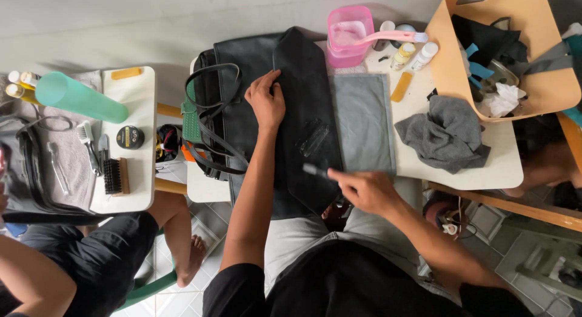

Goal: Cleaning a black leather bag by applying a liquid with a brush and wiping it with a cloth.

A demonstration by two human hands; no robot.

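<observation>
A bag (pixel 260 111) lies on the middle table (pixel 461 171), a cloth (pixel 362 120) to its right, a tub (pixel 350 35) behind, a basket (pixel 539 93) far right, brushes (pixel 115 174) on the left table (pixel 136 105).

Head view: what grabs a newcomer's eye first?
Probably the big black leather bag across the middle of the white table, with the left hand pressed flat on it and the right hand holding a small dark tool at its near edge. Next, colour: the pink tub behind the bag and the tan basket at far right.
</observation>
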